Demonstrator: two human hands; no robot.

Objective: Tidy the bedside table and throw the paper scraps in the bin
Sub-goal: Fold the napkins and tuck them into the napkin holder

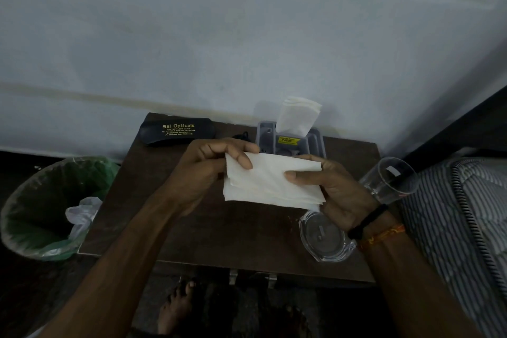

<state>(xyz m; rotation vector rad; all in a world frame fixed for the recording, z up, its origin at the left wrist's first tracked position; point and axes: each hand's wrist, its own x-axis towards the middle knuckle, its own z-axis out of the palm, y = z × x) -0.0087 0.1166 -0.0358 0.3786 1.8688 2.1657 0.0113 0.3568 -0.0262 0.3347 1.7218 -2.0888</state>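
Note:
Both hands hold a folded stack of white paper napkins above the dark wooden bedside table. My left hand pinches the stack's upper left corner. My right hand grips its right edge, thumb on top. Behind the stack stands a grey plastic organiser with another white napkin sticking up out of it. A bin lined with a green bag sits on the floor left of the table, with a white plastic scrap at its rim.
A black spectacle case lies at the table's back left. A clear drinking glass and a glass ashtray stand at the right side. A striped mattress borders the table on the right. My bare foot shows below.

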